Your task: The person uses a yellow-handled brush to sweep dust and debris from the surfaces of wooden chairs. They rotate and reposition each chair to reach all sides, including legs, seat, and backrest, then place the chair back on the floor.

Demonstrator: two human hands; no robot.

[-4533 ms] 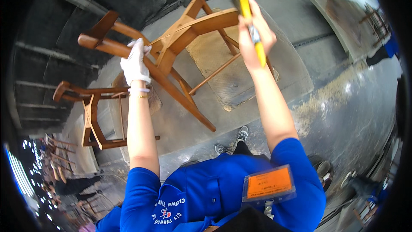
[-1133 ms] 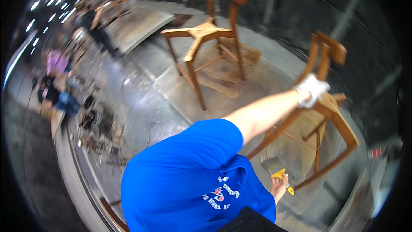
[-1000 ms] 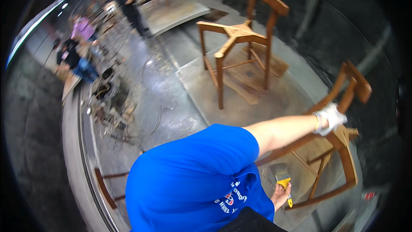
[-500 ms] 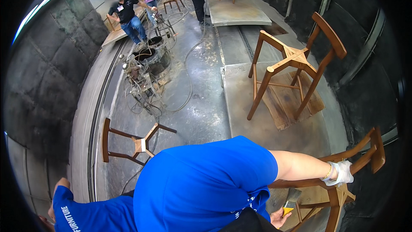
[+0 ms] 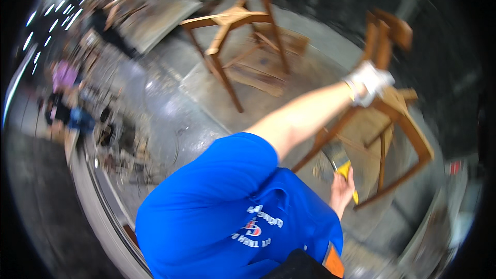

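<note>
My left hand (image 5: 369,82), in a white glove, grips the seat frame of a dark brown wooden chair (image 5: 408,124) that stands tilted at the right. My bare right hand (image 5: 342,188) is lower down, closed on a paintbrush (image 5: 338,161) with a yellow handle. Its bristles are close to the chair's lower legs. My blue shirt (image 5: 227,212) fills the lower middle of the blurred view. A second, paler wooden chair (image 5: 232,20) stands apart at the top, on a flat board (image 5: 258,72).
Several people (image 5: 64,77) sit or stand at the far left beside cluttered gear on the wet concrete floor (image 5: 124,139). A large flat panel (image 5: 160,15) lies behind the paler chair. Dark walls close in the right side.
The view has swung sharply, so both chairs sit elsewhere in the picture. My gloved left hand stays on the dark chair. My right hand with the brush has come up closer to its legs.
</note>
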